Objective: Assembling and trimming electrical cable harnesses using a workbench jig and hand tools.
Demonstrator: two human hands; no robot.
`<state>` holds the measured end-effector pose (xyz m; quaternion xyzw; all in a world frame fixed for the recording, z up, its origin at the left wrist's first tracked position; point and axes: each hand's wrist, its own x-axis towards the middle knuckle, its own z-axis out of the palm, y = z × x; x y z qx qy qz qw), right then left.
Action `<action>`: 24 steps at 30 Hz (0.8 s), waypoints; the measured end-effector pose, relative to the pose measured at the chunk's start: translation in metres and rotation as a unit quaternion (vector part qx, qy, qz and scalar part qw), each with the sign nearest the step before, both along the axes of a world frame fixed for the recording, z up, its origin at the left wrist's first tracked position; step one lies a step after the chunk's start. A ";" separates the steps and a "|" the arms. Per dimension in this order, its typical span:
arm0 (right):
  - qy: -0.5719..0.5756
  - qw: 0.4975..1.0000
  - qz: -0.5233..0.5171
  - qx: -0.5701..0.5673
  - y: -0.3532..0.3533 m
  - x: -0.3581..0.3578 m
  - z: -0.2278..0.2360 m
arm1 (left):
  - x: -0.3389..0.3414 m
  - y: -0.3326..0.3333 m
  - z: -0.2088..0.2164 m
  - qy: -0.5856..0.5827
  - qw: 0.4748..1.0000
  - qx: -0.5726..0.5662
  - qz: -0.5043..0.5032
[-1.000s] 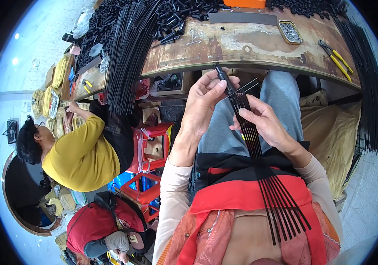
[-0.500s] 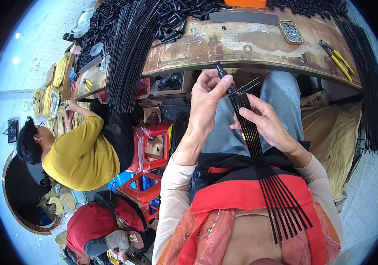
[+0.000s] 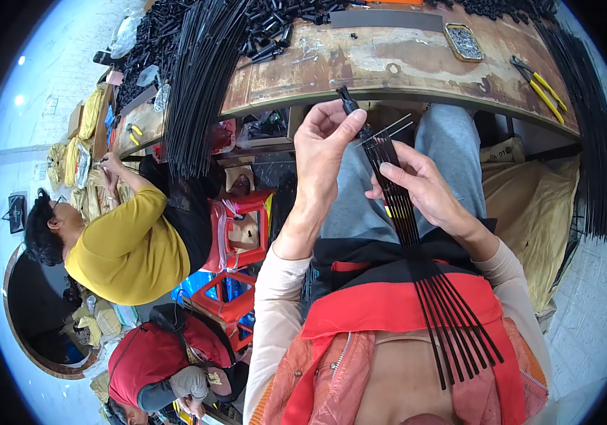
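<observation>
My left hand pinches a short black plastic tubular fitting between thumb and fingers, its narrow end pointing up and away from me. From the fitting a fan of thin black rods, like umbrella ribs, runs down over my lap and spreads across my red apron. My right hand is closed round the upper part of these rods, thumb on top. Just above it, a few thin wires stick out crosswise to the right. How they join the fitting is too small to tell.
Ahead is a worn wooden bench with a tray of small metal parts, yellow-handled pliers and a heap of black fittings. Bundles of black rods overhang its edge. Two people, one in a yellow top, work at left.
Both hands keep their hold and have shifted slightly left with the fitting and rods. The bench sits a little higher in the picture.
</observation>
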<state>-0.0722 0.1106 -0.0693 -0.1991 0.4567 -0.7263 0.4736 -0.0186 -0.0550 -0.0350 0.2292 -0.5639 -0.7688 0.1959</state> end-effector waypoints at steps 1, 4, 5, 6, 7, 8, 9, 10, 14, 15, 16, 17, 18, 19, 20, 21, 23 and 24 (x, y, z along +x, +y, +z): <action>-0.002 1.000 -0.001 0.003 0.000 0.000 -0.001 | 0.000 0.000 0.001 0.005 1.000 -0.010 0.001; 0.002 1.000 -0.003 -0.002 0.000 0.000 -0.002 | 0.000 -0.002 -0.001 0.016 1.000 -0.023 0.005; -0.004 1.000 -0.004 -0.007 0.000 0.000 -0.002 | 0.000 -0.001 -0.001 0.006 1.000 -0.025 0.002; -0.010 1.000 -0.006 -0.014 -0.001 0.000 -0.003 | 0.000 -0.002 -0.001 -0.003 1.000 -0.029 -0.002; -0.009 1.000 -0.007 -0.014 -0.001 0.000 -0.004 | 0.000 -0.003 0.000 -0.003 1.000 -0.029 -0.002; -0.015 1.000 -0.003 -0.020 -0.001 -0.001 -0.005 | 0.000 -0.003 0.000 -0.009 0.999 -0.031 -0.013; -0.021 0.999 0.001 -0.027 0.000 -0.002 -0.007 | 0.000 -0.004 0.001 -0.016 0.999 -0.033 -0.024; -0.021 0.999 0.001 -0.027 0.000 -0.002 -0.007 | 0.001 -0.005 0.000 -0.016 0.999 -0.033 -0.024; -0.032 0.999 0.011 -0.034 0.000 -0.004 -0.010 | 0.002 -0.010 -0.001 -0.017 0.996 -0.037 -0.075; -0.037 0.999 0.011 -0.035 0.001 -0.004 -0.011 | 0.002 -0.011 -0.002 -0.014 0.995 -0.022 -0.091; -0.037 0.999 0.011 -0.035 0.001 -0.004 -0.011 | 0.003 -0.012 -0.003 -0.014 0.995 -0.022 -0.091; -0.038 0.998 0.014 -0.038 0.001 -0.004 -0.011 | 0.003 -0.014 -0.005 -0.011 0.995 -0.013 -0.101; -0.039 0.998 0.017 -0.041 0.002 -0.004 -0.011 | 0.004 -0.015 -0.005 -0.009 0.994 -0.004 -0.112; -0.039 0.998 0.016 -0.041 0.002 -0.004 -0.011 | 0.005 -0.015 -0.003 -0.009 0.994 -0.004 -0.112; -0.045 0.998 0.020 -0.047 0.003 -0.005 -0.012 | 0.006 -0.015 -0.001 -0.015 0.992 -0.003 -0.122; -0.050 0.997 0.025 -0.053 0.003 -0.005 -0.012 | 0.006 -0.014 0.001 -0.021 0.991 -0.003 -0.130; -0.046 0.997 0.024 -0.048 0.004 -0.004 -0.011 | 0.007 -0.013 0.000 -0.019 0.992 -0.003 -0.125; -0.041 0.998 0.022 -0.044 0.003 -0.004 -0.010 | 0.007 -0.013 0.000 -0.016 0.993 -0.004 -0.120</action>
